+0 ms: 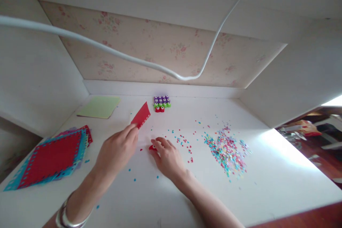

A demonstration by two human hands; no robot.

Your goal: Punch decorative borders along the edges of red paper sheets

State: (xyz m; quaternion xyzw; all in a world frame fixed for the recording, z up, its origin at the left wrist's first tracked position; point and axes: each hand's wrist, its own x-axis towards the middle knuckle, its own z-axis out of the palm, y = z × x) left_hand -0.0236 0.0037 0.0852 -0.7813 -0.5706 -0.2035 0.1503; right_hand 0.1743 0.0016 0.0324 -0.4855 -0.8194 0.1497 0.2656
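My left hand [117,149] pinches a small red paper strip [141,115] with punched holes along its edge, holding it up above the white desk [280,171]. My right hand [167,156] rests on the desk just right of it, fingers over a small red punch [152,147] that is mostly hidden. A few red and blue paper bits lie around both hands.
A stack of red and blue punched sheets [50,158] lies at the left. A pale green sheet [100,107] sits at the back left. A cluster of purple, green and red punches [161,103] stands near the back wall. A pile of confetti [227,151] lies at right. A white cable [133,58] hangs overhead.
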